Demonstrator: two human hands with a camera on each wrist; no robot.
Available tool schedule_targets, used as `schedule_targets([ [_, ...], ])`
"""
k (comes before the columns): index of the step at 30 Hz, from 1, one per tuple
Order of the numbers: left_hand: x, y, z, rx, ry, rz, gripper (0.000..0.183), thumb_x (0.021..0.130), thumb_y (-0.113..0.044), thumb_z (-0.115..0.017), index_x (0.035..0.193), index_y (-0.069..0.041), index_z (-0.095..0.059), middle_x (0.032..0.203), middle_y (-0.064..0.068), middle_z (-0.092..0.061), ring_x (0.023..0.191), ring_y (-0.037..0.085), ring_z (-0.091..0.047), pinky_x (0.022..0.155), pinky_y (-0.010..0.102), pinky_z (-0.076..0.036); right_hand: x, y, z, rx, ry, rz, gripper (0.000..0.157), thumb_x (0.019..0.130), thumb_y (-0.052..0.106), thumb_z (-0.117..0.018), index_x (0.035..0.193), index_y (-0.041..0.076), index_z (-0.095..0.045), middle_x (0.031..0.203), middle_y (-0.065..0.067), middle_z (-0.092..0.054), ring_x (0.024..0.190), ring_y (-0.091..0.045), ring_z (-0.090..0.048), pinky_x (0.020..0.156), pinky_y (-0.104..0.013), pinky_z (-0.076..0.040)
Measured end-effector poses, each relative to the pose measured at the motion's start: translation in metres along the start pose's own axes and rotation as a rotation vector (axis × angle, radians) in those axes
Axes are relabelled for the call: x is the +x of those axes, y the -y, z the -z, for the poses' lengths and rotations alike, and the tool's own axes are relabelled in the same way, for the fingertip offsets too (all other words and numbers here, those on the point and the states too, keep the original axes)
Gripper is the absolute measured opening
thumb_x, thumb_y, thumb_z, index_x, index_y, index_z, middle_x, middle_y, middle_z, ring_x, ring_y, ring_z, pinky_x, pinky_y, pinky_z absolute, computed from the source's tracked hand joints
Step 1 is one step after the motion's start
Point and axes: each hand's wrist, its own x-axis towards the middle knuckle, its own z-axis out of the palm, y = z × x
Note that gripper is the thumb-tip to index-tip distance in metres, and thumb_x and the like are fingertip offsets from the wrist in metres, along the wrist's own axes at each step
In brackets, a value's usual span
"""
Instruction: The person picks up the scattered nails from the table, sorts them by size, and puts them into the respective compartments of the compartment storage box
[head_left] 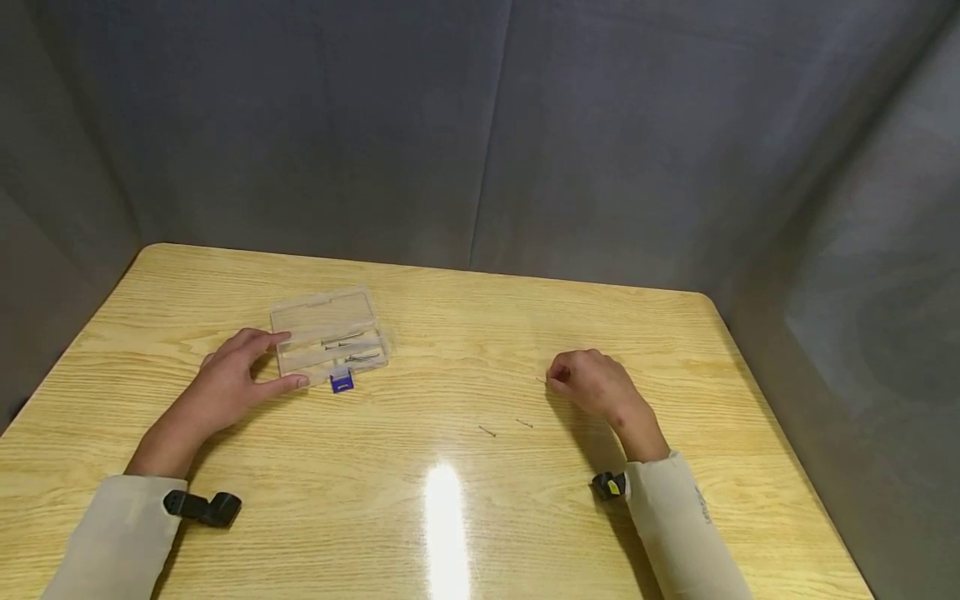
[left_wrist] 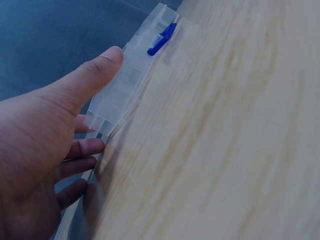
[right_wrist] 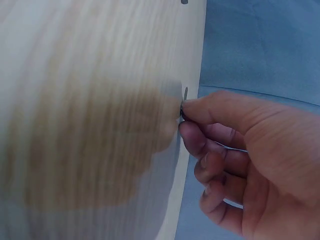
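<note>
A clear plastic box [head_left: 322, 315] lies with its lid opened back at the table's left, a blue latch [head_left: 342, 382] on its near edge. Several thin metal nails [head_left: 349, 337] lie in its base. My left hand [head_left: 225, 383] holds the base's left end, thumb along the near side and index finger at the far side. At the right, my right hand [head_left: 596, 385] pinches a small nail [right_wrist: 186, 94] between thumb and index finger, low over the table. Its other fingers are curled. Two more nails lie on the wood, one [head_left: 487, 431] left of the other [head_left: 524, 423].
The wood-grain table [head_left: 360, 517] has rounded far corners, with grey curtains [head_left: 315, 133] hanging behind it and at both sides. A bright light reflection [head_left: 446, 533] shows near the front middle. Each wrist wears a small black camera [head_left: 202, 507].
</note>
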Motion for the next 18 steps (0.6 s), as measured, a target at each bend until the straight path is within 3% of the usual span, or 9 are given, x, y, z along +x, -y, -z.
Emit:
schedule_targets([
  [12,0.0006,0.0008,-0.0003,-0.006,0.003,0.014,0.085,0.091,-0.051,-0.078,0.147,0.006,-0.05,0.134,0.025,-0.05,0.128,0.05,-0.045,0.102,0.068,-0.031,0.0019,0.0027,-0.0032,-0.046,0.03,-0.002,0.005,0.094,0.016,-0.075,0.09,0.015,-0.078,0.084,0.005,-0.07,0.07,-0.01,-0.059,0.067,-0.036,-0.051],
  [18,0.0001,-0.0001,-0.0002,-0.009,0.005,0.013,0.083,0.091,-0.049,-0.078,0.147,0.005,-0.05,0.134,0.025,-0.05,0.128,0.05,-0.045,0.102,0.069,-0.031,0.0029,0.0015,-0.0056,-0.077,0.036,0.041,0.009,0.093,0.018,-0.075,0.085,0.016,-0.073,0.078,0.007,-0.066,0.065,-0.01,-0.054,0.061,-0.033,-0.048],
])
